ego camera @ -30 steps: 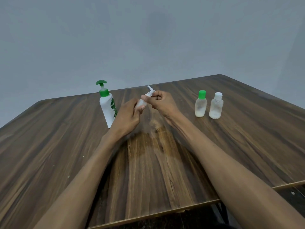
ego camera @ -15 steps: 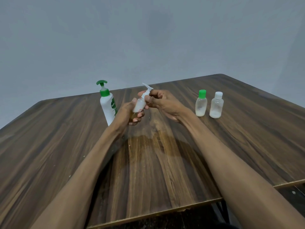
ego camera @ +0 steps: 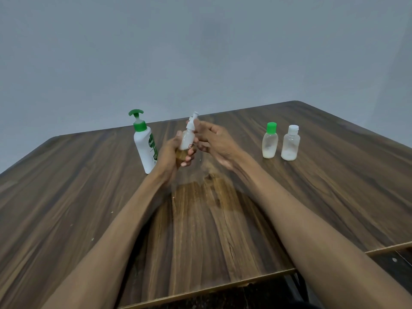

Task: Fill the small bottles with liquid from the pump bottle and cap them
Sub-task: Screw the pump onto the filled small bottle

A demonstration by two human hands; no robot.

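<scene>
My left hand (ego camera: 170,156) grips the lower part of a small bottle (ego camera: 187,137) with a white spray cap and holds it upright above the table. There is amber liquid at its bottom, between my fingers. My right hand (ego camera: 219,144) is just right of it, with the fingertips pinching the cap's collar. The white pump bottle (ego camera: 144,148) with a green pump head stands right behind my left hand. Two small capped bottles stand to the right, one with a green cap (ego camera: 270,142) and one with a white cap (ego camera: 289,146). Each has pale liquid at its bottom.
Everything stands on a dark wooden table (ego camera: 334,197) against a plain grey wall. The table's near edge runs across the bottom of the view, and its right corner drops off to a dark floor.
The small bottle has turned from a tilt to nearly upright and has sunk lower in my left hand. My right hand stayed at the cap and turned its wrist.
</scene>
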